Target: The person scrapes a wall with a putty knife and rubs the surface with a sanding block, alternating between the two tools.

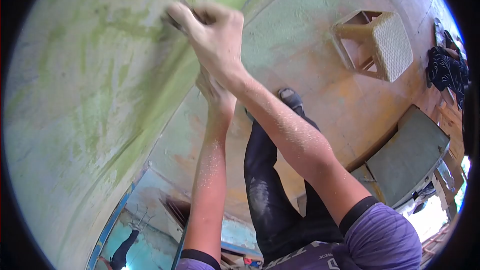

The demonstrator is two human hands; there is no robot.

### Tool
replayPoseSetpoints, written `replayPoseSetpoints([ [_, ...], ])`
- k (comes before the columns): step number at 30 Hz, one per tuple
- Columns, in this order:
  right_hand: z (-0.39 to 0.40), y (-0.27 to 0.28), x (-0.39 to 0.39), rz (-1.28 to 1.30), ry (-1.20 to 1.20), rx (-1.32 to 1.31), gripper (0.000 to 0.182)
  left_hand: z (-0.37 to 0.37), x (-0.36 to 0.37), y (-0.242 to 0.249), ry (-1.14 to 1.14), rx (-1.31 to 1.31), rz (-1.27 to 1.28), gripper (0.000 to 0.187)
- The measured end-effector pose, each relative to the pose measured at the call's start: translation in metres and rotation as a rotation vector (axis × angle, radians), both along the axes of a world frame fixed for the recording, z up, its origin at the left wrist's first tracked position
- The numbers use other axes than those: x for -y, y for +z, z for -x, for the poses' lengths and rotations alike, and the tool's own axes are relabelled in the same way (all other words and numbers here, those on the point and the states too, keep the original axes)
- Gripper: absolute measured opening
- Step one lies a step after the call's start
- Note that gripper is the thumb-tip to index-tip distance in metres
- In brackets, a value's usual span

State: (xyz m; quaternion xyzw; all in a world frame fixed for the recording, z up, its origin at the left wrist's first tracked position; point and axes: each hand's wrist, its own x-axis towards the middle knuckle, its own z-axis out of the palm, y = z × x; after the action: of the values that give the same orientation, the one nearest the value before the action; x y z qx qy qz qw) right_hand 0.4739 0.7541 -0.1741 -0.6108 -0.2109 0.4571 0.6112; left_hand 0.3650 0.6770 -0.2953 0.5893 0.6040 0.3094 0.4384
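My right hand (212,32) is up against the green, patchy wall (100,70), its fingers curled round a small dark tool (175,20) that is blurred and partly hidden. Just below it, my left hand (216,90) is near the wall, partly covered by the right wrist; its fingertips and anything in them are hidden. Pale dust specks cover both forearms. The wall paint is worn, with whitish and darker green streaks around the hands.
A woven-top stool (392,45) lies tipped on the dusty floor (320,105) at upper right. Dark clothing (445,72) is at the far right. A grey cabinet or panel (410,145) stands at lower right. My shoe (291,98) is below the hands.
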Motion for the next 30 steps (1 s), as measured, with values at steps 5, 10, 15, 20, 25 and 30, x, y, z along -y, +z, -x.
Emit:
replayPoseSetpoints([
  [5, 0.01, -0.033, 0.001, 0.021, -0.003, 0.018, 0.031, 0.002, -0.01, -0.008, -0.157, -0.353, 0.057, 0.037],
  [10, 0.004, -0.037, -0.001, 0.081, -0.026, 0.061, 0.039, -0.011, -0.011, 0.031, -0.311, -0.522, -0.148, 0.054],
  [15, 0.008, -0.039, 0.001, 0.03, -0.065, -0.06, 0.041, -0.013, -0.009, 0.038, -0.291, -0.512, -0.111, 0.047],
  [20, 0.018, -0.063, 0.004, 0.053, -0.025, -0.019, 0.042, -0.005, -0.002, 0.02, -0.278, -0.577, -0.074, 0.039],
  [25, 0.015, 0.002, -0.004, -0.085, -0.118, 0.074, 0.042, -0.005, -0.013, 0.058, -0.191, -0.486, -0.004, 0.037],
  [30, 0.032, -0.045, 0.011, 0.002, -0.047, -0.03, 0.038, 0.009, -0.002, 0.01, -0.197, -0.595, -0.044, 0.028],
])
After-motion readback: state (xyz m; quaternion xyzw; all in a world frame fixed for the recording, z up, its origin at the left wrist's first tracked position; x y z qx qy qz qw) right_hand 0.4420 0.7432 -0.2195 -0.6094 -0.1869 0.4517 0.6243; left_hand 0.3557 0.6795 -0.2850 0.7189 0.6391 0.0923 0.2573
